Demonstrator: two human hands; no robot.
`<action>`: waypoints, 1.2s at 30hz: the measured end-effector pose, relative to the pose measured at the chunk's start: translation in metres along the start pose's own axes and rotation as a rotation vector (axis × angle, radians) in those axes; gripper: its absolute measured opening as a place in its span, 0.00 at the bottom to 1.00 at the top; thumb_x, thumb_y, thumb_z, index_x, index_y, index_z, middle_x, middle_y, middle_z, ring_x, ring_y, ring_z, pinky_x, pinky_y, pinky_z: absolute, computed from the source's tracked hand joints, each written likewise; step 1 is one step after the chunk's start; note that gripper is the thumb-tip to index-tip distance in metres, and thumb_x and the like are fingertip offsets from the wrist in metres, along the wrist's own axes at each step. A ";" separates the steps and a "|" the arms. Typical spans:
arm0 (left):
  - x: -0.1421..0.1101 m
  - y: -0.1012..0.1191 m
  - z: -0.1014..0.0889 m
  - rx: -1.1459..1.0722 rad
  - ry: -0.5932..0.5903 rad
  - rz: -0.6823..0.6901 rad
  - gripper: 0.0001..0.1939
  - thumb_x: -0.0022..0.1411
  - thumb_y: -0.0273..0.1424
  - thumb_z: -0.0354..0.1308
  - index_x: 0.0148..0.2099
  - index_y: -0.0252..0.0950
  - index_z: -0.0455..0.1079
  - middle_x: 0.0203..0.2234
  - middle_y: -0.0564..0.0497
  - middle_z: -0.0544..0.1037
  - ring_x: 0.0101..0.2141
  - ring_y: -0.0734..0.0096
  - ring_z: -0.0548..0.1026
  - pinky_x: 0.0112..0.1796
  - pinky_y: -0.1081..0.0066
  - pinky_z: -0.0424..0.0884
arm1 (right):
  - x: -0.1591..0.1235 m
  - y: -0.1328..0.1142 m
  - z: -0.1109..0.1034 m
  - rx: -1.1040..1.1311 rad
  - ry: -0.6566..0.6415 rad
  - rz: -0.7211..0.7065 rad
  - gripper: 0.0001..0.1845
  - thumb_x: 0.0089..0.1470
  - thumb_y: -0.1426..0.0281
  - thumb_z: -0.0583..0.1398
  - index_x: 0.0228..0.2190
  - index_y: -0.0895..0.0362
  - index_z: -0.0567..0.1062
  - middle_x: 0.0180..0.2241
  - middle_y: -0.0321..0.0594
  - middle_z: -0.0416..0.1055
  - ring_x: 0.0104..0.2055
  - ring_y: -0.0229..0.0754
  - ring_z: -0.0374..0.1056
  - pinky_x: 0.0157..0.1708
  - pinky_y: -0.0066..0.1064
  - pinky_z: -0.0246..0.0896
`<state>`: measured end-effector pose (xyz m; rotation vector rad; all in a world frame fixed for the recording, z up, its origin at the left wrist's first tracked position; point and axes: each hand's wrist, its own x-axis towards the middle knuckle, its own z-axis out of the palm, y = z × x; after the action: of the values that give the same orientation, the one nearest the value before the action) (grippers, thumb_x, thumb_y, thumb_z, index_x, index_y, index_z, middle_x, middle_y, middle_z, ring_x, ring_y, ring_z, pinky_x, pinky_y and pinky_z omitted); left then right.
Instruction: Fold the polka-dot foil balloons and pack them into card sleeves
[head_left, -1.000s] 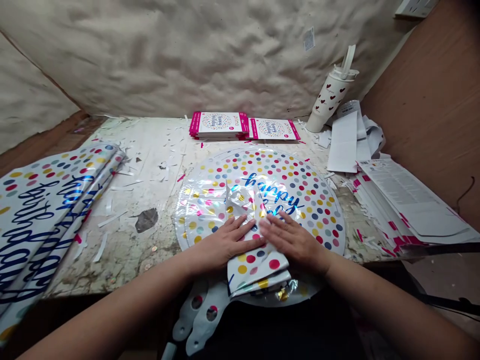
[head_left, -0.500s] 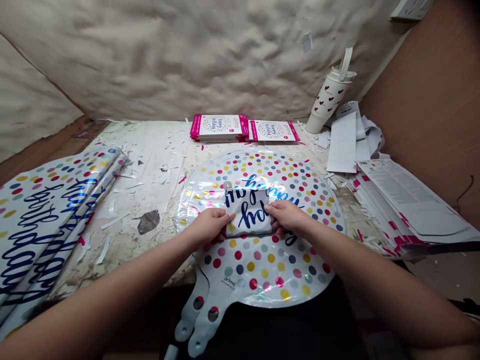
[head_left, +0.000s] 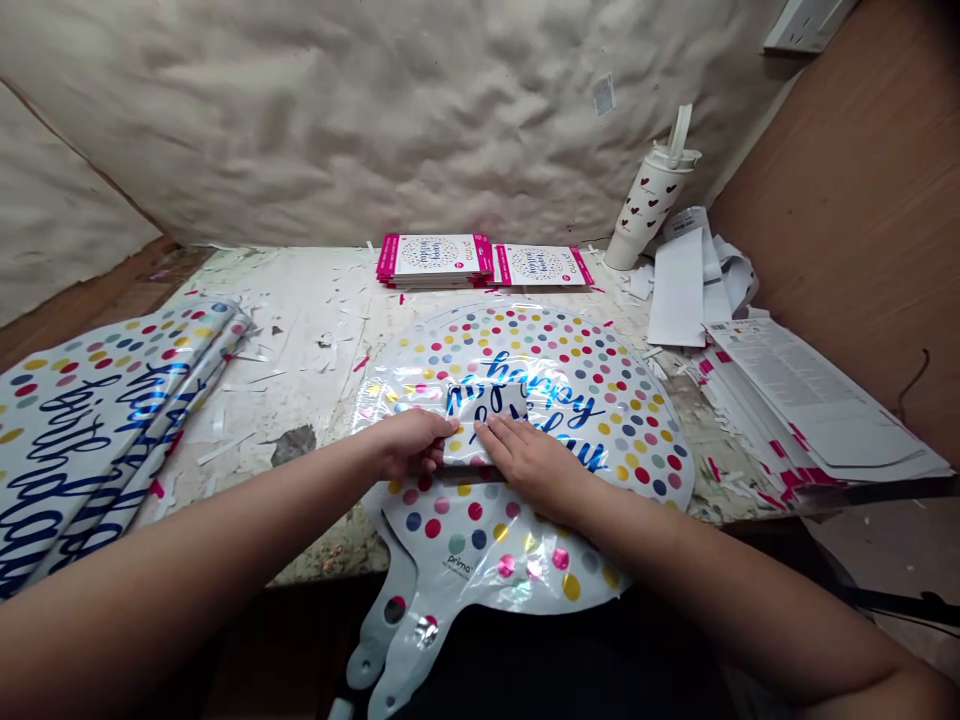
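Between my hands lies a folded foil balloon [head_left: 466, 445], a small white packet with blue lettering. My left hand [head_left: 412, 442] pinches its left edge between thumb and fingers. Flat across its right part rests my right hand [head_left: 529, 458], fingers stretched out and close together, covering some of the lettering. Underneath is a flat round foil balloon [head_left: 637, 420] with coloured dots and blue "happy" lettering. A second neck shows beside its own neck [head_left: 420, 640], so at least two balloons are stacked; both necks hang over the table's front edge.
More dotted foil balloons [head_left: 90, 430] lie folded over at the left. Pink-and-white printed packs [head_left: 439, 257] are stacked at the back. A white tumbler with hearts [head_left: 649, 200] stands back right, near paper strips [head_left: 679, 290] and printed card sleeves [head_left: 817, 400]. Paper scraps litter the worn table [head_left: 300, 300].
My right hand has let go of the packet's right edge and moved left, now lying flat on top of it. My left hand keeps its pinch. The view has shifted slightly.
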<state>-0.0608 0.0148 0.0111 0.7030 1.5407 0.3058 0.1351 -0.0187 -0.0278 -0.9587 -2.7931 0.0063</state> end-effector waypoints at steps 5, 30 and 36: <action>-0.016 -0.001 -0.026 -0.026 -0.023 -0.003 0.18 0.57 0.42 0.54 0.26 0.31 0.68 0.16 0.49 0.73 0.16 0.77 0.70 0.17 0.80 0.66 | 0.002 0.008 0.000 0.121 -0.036 0.086 0.24 0.56 0.78 0.48 0.55 0.64 0.61 0.56 0.53 0.58 0.58 0.45 0.56 0.55 0.36 0.57; -0.035 -0.031 0.102 0.316 -0.457 0.359 0.10 0.52 0.37 0.58 0.32 0.35 0.70 0.28 0.51 0.78 0.33 0.63 0.76 0.34 0.70 0.71 | -0.158 0.184 -0.080 -0.231 -0.058 1.400 0.33 0.57 0.62 0.51 0.57 0.70 0.52 0.59 0.64 0.48 0.60 0.59 0.48 0.51 0.51 0.50; -0.041 -0.040 0.110 0.383 -0.514 0.359 0.09 0.54 0.34 0.54 0.35 0.36 0.69 0.33 0.49 0.78 0.37 0.62 0.75 0.38 0.69 0.70 | -0.179 0.191 -0.097 -0.190 -0.177 1.335 0.22 0.56 0.66 0.50 0.49 0.62 0.69 0.49 0.56 0.67 0.50 0.53 0.64 0.45 0.39 0.59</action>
<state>0.0338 -0.0645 0.0084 1.2573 0.9827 0.0789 0.4072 0.0173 0.0237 -2.6987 -1.7357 0.0103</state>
